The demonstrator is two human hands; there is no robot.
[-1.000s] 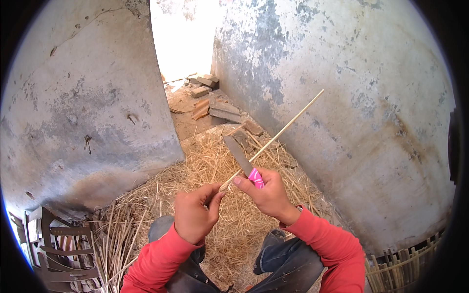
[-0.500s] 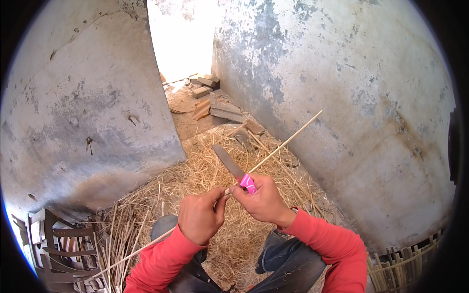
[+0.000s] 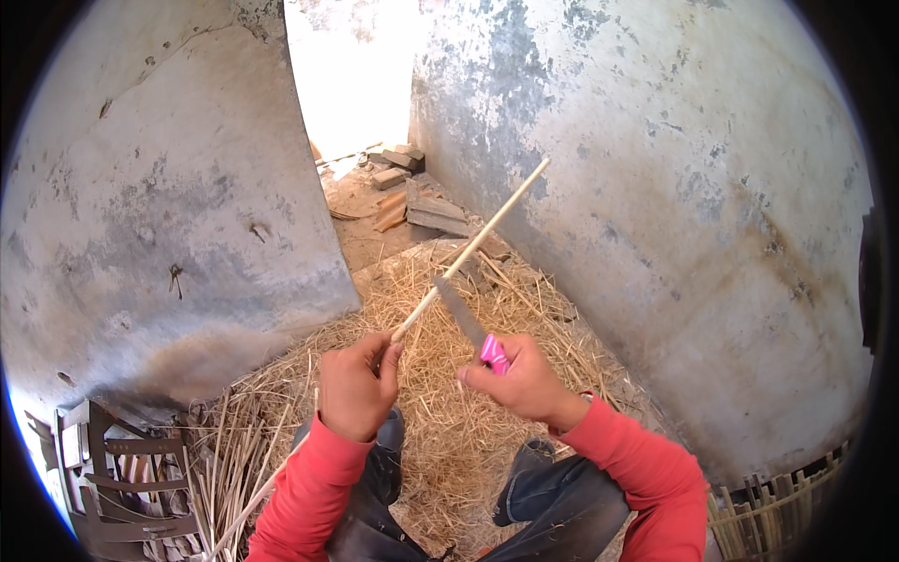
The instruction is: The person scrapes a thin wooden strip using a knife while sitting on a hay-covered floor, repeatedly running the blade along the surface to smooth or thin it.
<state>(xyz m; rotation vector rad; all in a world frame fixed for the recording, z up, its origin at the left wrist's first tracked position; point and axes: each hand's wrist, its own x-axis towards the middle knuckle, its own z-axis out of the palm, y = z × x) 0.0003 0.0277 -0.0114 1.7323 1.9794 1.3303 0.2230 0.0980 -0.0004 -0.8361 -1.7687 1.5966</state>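
- My left hand [image 3: 361, 386]: fingers pinching the pale stick [image 3: 501, 215], which juts up-right ahead; a loose pinch could let it roll.
- Knife [image 3: 461, 313] tip overlaps the stick; can't confirm contact. A backward slip could nick my left fingers.
- My right hand [image 3: 526, 382]: fingers clenched round the pink handle.
- Edges: dark wooden frame [image 3: 145, 484] low left, working room above the straw [image 3: 440, 421], right wall [image 3: 693, 253] limits wide swings.

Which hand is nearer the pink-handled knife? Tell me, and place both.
Right. The right hand grips the pink-handled knife by its handle; the left hand is apart from it, to its left, pinching the pale stick.
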